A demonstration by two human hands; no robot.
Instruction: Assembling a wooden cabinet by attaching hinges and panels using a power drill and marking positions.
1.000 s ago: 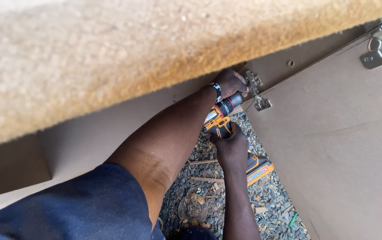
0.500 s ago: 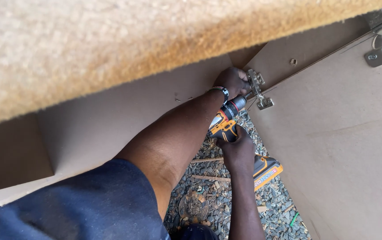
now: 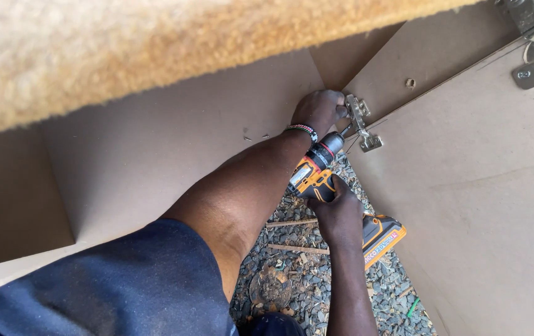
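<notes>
Orange and black, the drill (image 3: 335, 186) sits gripped in your right hand (image 3: 340, 214), fingers wrapped around its handle, its tip on the metal hinge (image 3: 360, 121) where two brown boards (image 3: 466, 186) meet. Your left hand (image 3: 320, 109) is curled closed on that hinge, steadying it. Gravel (image 3: 317, 286) lies below.

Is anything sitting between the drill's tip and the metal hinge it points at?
Nothing visible. The drill, gripped by the right hand, runs straight up to the hinge, which the left hand touches from the side, not across the tip's path.
</notes>
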